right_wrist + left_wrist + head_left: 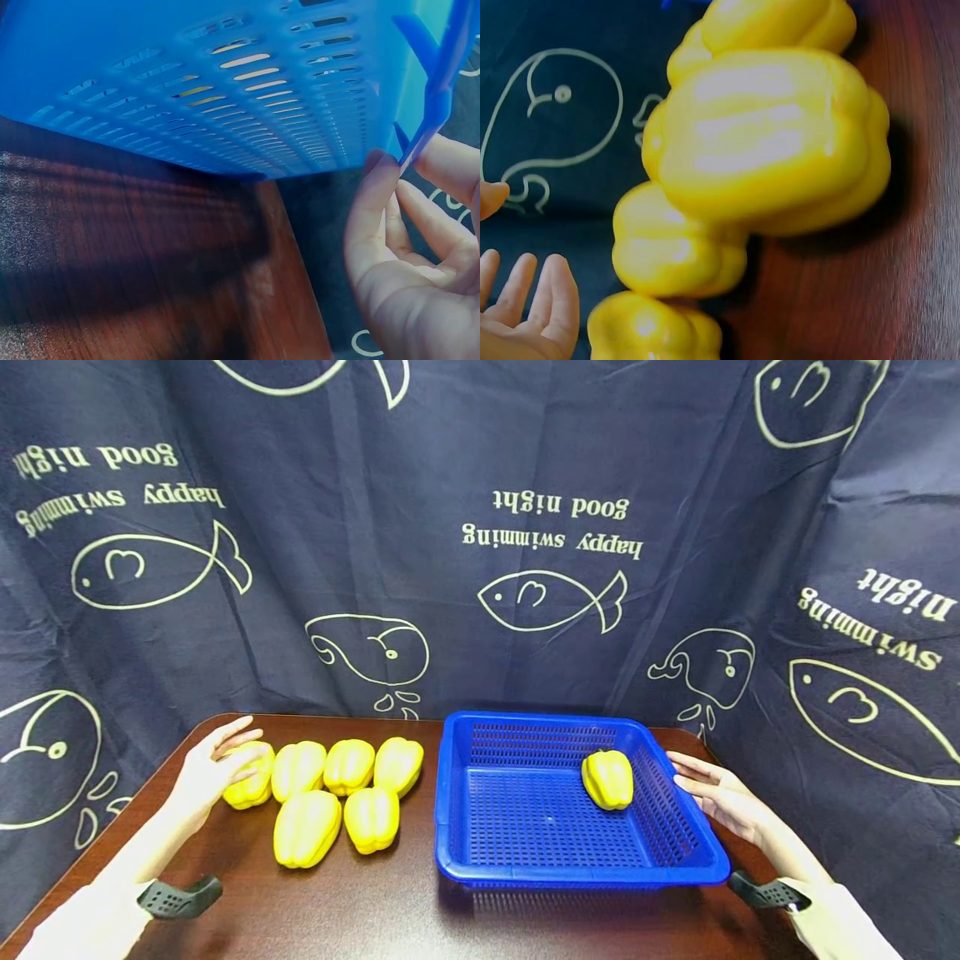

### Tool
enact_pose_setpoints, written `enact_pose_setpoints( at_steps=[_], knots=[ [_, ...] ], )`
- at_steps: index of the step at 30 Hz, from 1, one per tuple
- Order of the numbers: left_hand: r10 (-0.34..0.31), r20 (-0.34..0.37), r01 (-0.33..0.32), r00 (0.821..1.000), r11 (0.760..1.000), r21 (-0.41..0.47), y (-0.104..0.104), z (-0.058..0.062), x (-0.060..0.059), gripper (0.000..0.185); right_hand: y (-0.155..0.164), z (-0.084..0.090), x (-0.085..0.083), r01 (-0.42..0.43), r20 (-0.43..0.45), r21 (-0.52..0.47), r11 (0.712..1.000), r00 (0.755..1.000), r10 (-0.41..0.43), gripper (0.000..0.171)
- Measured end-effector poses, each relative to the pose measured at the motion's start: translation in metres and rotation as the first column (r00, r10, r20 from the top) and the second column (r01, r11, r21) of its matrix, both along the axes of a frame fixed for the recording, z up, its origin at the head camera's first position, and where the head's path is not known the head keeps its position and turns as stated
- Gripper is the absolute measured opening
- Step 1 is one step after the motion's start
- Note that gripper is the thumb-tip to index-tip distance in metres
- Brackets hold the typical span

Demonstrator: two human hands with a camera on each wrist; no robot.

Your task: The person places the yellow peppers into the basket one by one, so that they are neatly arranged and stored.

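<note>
Basket, blue, perforated: sat at right of counter, pinched at right edge by my right hand. Pepper, yellow, one: lay inside basket, toward right side. Peppers, yellow, six: lay on counter, left of basket. Left hand, mine: fingers loosely extended at leftmost pepper; contact I could not tell.

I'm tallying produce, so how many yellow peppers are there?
7 yellow peppers: four in a back row on the table, two in front of them, one inside the blue basket.
</note>
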State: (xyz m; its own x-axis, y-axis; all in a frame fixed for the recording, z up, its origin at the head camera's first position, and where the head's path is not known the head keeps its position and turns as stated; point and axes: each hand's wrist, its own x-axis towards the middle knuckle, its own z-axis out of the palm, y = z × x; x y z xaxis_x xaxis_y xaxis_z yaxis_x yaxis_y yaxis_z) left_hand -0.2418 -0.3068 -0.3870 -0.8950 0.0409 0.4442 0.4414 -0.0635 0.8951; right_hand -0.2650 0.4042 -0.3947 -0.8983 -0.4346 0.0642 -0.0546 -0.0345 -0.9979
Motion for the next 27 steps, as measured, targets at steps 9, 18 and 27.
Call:
enact_pose_setpoints(
  at_steps=[9, 18, 27],
  knots=[
    [0.011, -0.088, -0.004, 0.996, 0.997, 0.076, -0.028, -0.018, -0.006, 0.052, 0.002, -0.002, -0.001, -0.012, -0.004, -0.011, 1.0, 1.0, 0.012, 0.042],
    [0.175, -0.061, -0.169, 0.983, 0.981, 0.094, -0.045, -0.036, -0.013, 0.047, 0.002, -0.002, -0.001, -0.033, -0.002, -0.052, 0.998, 0.999, 0.033, 0.043],
    [0.177, 0.011, -0.177, 0.984, 0.981, 0.082, -0.051, -0.044, -0.009, 0.054, 0.002, -0.002, 0.0, -0.017, 0.002, -0.03, 0.999, 1.0, 0.017, 0.043]
  ],
)
